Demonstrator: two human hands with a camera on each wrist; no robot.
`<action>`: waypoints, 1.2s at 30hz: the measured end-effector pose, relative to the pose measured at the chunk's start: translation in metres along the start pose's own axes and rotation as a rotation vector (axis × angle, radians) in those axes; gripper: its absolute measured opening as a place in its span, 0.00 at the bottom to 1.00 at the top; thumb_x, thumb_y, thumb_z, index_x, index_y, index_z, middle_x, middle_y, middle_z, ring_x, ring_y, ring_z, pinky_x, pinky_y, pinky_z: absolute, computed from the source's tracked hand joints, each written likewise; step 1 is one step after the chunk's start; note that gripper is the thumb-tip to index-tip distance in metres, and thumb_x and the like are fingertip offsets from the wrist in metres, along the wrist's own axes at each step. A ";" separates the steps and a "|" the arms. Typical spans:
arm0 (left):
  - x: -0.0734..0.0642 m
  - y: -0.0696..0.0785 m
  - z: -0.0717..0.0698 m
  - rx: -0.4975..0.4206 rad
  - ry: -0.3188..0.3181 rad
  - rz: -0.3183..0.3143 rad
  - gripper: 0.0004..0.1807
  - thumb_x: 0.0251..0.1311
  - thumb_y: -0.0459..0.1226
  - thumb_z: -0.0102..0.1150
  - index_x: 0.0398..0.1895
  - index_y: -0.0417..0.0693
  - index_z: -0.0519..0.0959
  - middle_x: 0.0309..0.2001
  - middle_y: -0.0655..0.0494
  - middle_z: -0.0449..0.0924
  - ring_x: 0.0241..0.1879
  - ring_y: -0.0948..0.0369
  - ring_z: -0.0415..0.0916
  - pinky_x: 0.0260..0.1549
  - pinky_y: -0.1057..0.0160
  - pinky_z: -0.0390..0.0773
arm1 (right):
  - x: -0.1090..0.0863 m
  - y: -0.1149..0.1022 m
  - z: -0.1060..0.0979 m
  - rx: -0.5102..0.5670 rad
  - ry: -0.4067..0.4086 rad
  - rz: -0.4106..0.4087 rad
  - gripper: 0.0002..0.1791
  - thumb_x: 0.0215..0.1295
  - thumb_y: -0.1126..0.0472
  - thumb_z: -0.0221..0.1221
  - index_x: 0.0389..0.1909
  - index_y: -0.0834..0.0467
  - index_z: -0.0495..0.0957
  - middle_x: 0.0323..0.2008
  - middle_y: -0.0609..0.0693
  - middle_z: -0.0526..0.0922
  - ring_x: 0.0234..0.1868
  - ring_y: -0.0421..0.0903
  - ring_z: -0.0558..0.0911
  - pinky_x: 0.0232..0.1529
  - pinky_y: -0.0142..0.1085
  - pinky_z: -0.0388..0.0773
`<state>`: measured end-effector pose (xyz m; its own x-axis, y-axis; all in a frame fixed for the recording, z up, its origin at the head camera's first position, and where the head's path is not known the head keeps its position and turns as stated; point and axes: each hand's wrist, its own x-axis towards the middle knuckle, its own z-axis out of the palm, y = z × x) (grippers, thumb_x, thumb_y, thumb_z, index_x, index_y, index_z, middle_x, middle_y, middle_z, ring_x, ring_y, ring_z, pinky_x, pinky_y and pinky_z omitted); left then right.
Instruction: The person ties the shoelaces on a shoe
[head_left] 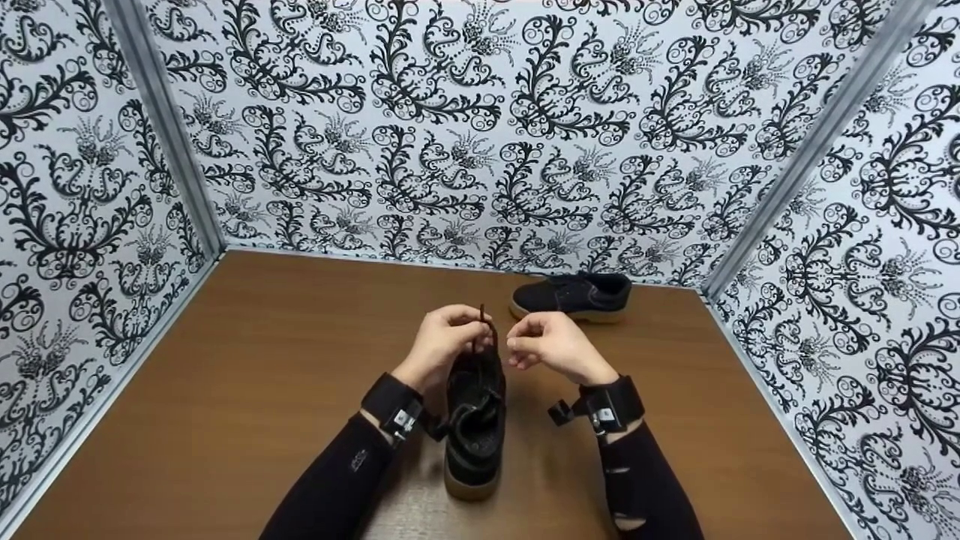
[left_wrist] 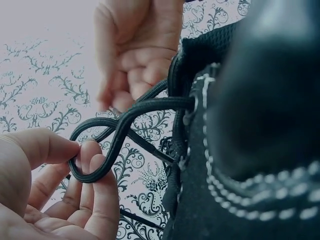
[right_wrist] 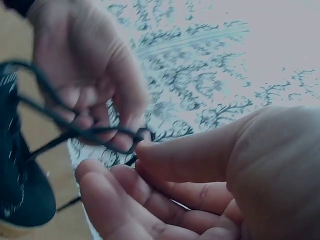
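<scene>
A black lace-up shoe [head_left: 474, 459] with a tan sole stands on the table, its heel towards me. My left hand [head_left: 448, 335] is over its front part and pinches a black shoelace [left_wrist: 125, 117] between thumb and fingers. The lace bends into a loop at those fingertips and runs back to the eyelets, as the left wrist view shows. To the right of the shoe hovers my right hand [head_left: 553, 346], its fingers loosely bent. Close to the lace, the right thumb and fingers [right_wrist: 107, 195] show nothing gripped between them.
A second black shoe [head_left: 574, 295] lies sideways near the back edge of the brown table [head_left: 315, 322]. Patterned panels [head_left: 465, 135] with metal corner posts [head_left: 814, 142] enclose the back and sides. Both wrists carry strapped cameras [head_left: 619, 405].
</scene>
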<state>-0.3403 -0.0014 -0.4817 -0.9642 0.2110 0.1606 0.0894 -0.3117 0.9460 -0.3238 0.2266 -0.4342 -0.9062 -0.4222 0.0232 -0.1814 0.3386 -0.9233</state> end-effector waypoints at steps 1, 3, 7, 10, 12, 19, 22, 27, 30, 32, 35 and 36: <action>0.000 0.000 0.000 -0.003 0.002 -0.001 0.14 0.65 0.25 0.66 0.50 0.22 0.85 0.32 0.49 0.89 0.30 0.59 0.86 0.32 0.65 0.86 | 0.001 0.002 0.001 -0.026 -0.008 0.010 0.07 0.74 0.69 0.69 0.47 0.69 0.87 0.38 0.65 0.90 0.35 0.53 0.92 0.43 0.52 0.93; 0.000 0.000 0.000 -0.008 0.007 -0.001 0.14 0.64 0.25 0.67 0.50 0.22 0.85 0.32 0.49 0.89 0.30 0.59 0.85 0.32 0.65 0.84 | 0.003 0.006 0.002 -0.081 -0.034 0.028 0.08 0.72 0.69 0.69 0.47 0.69 0.88 0.37 0.62 0.91 0.34 0.52 0.91 0.42 0.51 0.93; 0.000 -0.002 -0.001 -0.022 0.004 -0.003 0.10 0.63 0.25 0.68 0.47 0.28 0.87 0.33 0.49 0.89 0.30 0.58 0.85 0.33 0.63 0.86 | 0.005 0.010 0.006 -0.190 -0.097 0.029 0.08 0.68 0.67 0.72 0.46 0.63 0.91 0.35 0.55 0.92 0.33 0.59 0.91 0.38 0.52 0.92; 0.000 -0.002 -0.001 -0.032 -0.009 -0.003 0.09 0.63 0.25 0.68 0.45 0.32 0.89 0.34 0.49 0.89 0.31 0.58 0.86 0.34 0.63 0.88 | 0.006 0.010 0.009 -0.250 -0.130 0.013 0.06 0.66 0.65 0.74 0.43 0.56 0.93 0.34 0.49 0.92 0.35 0.67 0.91 0.39 0.60 0.90; 0.000 -0.002 -0.001 -0.037 -0.018 -0.004 0.08 0.64 0.25 0.68 0.45 0.33 0.89 0.35 0.48 0.89 0.31 0.58 0.86 0.35 0.62 0.88 | 0.006 0.010 0.010 -0.266 -0.138 0.004 0.06 0.66 0.63 0.75 0.42 0.52 0.93 0.35 0.47 0.93 0.35 0.70 0.90 0.40 0.64 0.89; -0.002 0.002 0.000 -0.068 -0.015 -0.019 0.07 0.64 0.26 0.69 0.44 0.36 0.89 0.35 0.50 0.88 0.31 0.58 0.84 0.34 0.62 0.86 | 0.007 0.011 0.006 -0.270 -0.109 -0.003 0.05 0.70 0.60 0.74 0.44 0.54 0.94 0.37 0.55 0.93 0.31 0.63 0.88 0.35 0.58 0.89; -0.003 0.004 -0.001 -0.105 -0.009 -0.035 0.08 0.64 0.25 0.67 0.45 0.34 0.88 0.36 0.52 0.87 0.32 0.58 0.81 0.32 0.64 0.83 | 0.006 0.012 0.000 -0.287 -0.086 0.008 0.06 0.72 0.59 0.73 0.45 0.56 0.94 0.38 0.57 0.93 0.32 0.65 0.88 0.32 0.52 0.87; -0.005 0.007 -0.003 -0.143 -0.026 -0.040 0.04 0.68 0.26 0.67 0.37 0.42 0.87 0.44 0.49 0.89 0.36 0.60 0.82 0.36 0.64 0.84 | 0.004 0.013 -0.010 -0.311 -0.034 0.042 0.10 0.74 0.59 0.73 0.49 0.60 0.92 0.37 0.56 0.93 0.31 0.58 0.88 0.31 0.42 0.85; -0.008 0.010 -0.009 -0.102 -0.036 -0.041 0.07 0.71 0.28 0.70 0.34 0.46 0.86 0.47 0.48 0.90 0.39 0.59 0.87 0.41 0.61 0.88 | 0.002 0.015 -0.018 -0.314 -0.017 0.056 0.12 0.74 0.59 0.73 0.50 0.63 0.91 0.37 0.54 0.93 0.30 0.49 0.88 0.29 0.36 0.82; -0.011 0.012 -0.014 -0.061 -0.041 -0.043 0.07 0.71 0.29 0.72 0.34 0.45 0.86 0.45 0.49 0.91 0.39 0.58 0.89 0.42 0.59 0.89 | -0.001 0.016 -0.023 -0.321 -0.010 0.063 0.12 0.74 0.59 0.73 0.49 0.63 0.91 0.37 0.54 0.93 0.30 0.49 0.88 0.29 0.36 0.82; -0.017 0.015 -0.024 -0.020 -0.044 -0.059 0.05 0.71 0.31 0.74 0.35 0.44 0.87 0.45 0.47 0.92 0.41 0.54 0.91 0.48 0.50 0.91 | -0.006 0.019 -0.031 -0.334 -0.005 0.067 0.10 0.74 0.59 0.73 0.47 0.61 0.92 0.36 0.53 0.93 0.30 0.49 0.87 0.29 0.35 0.82; -0.020 0.016 -0.028 -0.019 -0.050 -0.069 0.04 0.71 0.32 0.75 0.36 0.44 0.88 0.45 0.45 0.92 0.42 0.53 0.92 0.51 0.46 0.90 | -0.008 0.021 -0.033 -0.347 -0.007 0.066 0.09 0.74 0.59 0.73 0.47 0.60 0.92 0.36 0.53 0.93 0.30 0.49 0.87 0.29 0.35 0.82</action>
<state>-0.3269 -0.0365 -0.4774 -0.9542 0.2783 0.1095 0.0181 -0.3118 0.9500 -0.3328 0.2646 -0.4410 -0.9177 -0.3957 -0.0360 -0.2429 0.6305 -0.7372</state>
